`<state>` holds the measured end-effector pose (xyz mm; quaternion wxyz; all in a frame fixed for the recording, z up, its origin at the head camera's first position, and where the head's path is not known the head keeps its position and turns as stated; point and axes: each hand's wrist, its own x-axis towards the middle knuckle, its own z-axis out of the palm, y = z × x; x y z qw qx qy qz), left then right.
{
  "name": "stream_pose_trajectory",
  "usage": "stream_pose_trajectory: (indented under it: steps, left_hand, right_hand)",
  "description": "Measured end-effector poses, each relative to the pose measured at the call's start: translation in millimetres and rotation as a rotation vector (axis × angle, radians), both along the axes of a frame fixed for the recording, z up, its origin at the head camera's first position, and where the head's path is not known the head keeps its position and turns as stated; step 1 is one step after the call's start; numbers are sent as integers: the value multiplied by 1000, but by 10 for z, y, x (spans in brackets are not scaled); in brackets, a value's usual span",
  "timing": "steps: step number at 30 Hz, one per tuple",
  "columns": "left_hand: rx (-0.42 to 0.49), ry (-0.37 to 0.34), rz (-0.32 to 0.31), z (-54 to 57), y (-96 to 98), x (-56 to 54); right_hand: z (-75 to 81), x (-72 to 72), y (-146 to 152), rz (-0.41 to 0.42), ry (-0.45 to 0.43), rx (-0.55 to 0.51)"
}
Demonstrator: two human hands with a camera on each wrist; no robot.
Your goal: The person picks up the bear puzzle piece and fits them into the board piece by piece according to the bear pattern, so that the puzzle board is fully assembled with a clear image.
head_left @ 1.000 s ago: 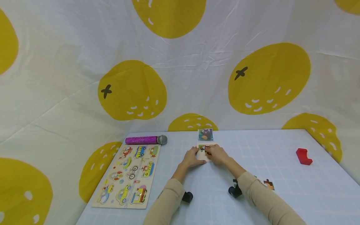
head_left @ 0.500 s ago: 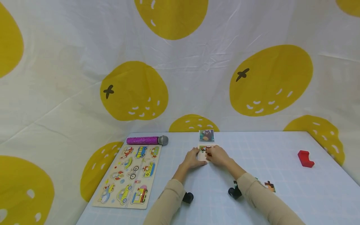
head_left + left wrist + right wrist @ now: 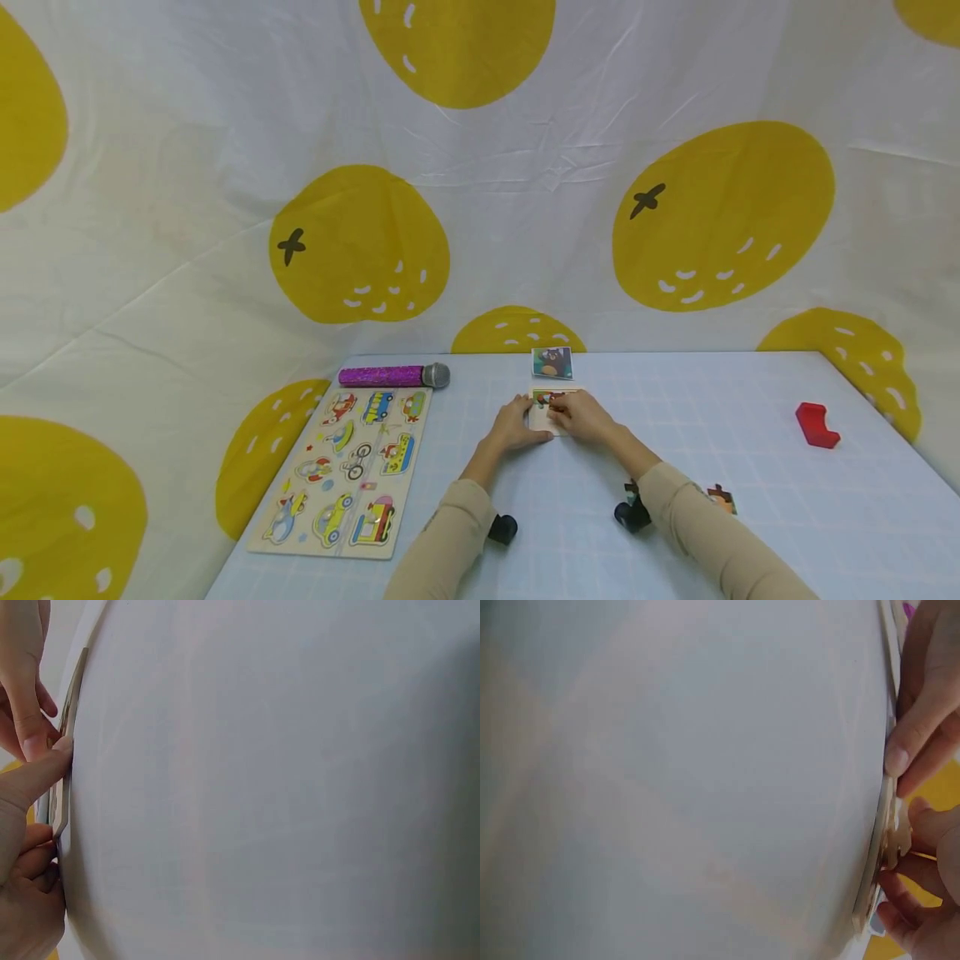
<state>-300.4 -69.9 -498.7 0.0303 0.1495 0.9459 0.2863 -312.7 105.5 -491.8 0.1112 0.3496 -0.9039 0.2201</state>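
A small pale jigsaw board lies flat near the table's back, with a few coloured pieces along its far edge. My left hand grips it at the left, the thumb on its near edge in the left wrist view. Over its right half, my right hand pinches a wooden jigsaw piece, seen tilted above the board in the right wrist view. The fingers hide most of the piece in the head view. Just behind the board lies a bear picture card.
At the left lie a wooden vehicle puzzle and a purple microphone. A red block lies at the right. Loose jigsaw pieces lie beside the right sleeve, which covers part of that area. A patterned cloth hangs behind the table.
The view has shifted slightly. Both hands stay at the board, and the right hand's fingers have moved a little with the piece, which shows less now. The left hand holds still.
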Motion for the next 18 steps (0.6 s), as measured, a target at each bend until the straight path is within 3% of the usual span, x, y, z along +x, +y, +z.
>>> stream_pose_trajectory:
  steps: [5, 10, 18]
  left_hand:
    - [3, 5, 8, -1, -1, 0]
    - [4, 22, 0, -6, 0, 4]
    - [-3, 13, 0, 8, 8, 11]
  right_hand:
    - [9, 72, -77, -64, 130, 154]
    - [17, 105, -127, -52, 211, 337]
    - [56, 97, -141, -130, -18, 193]
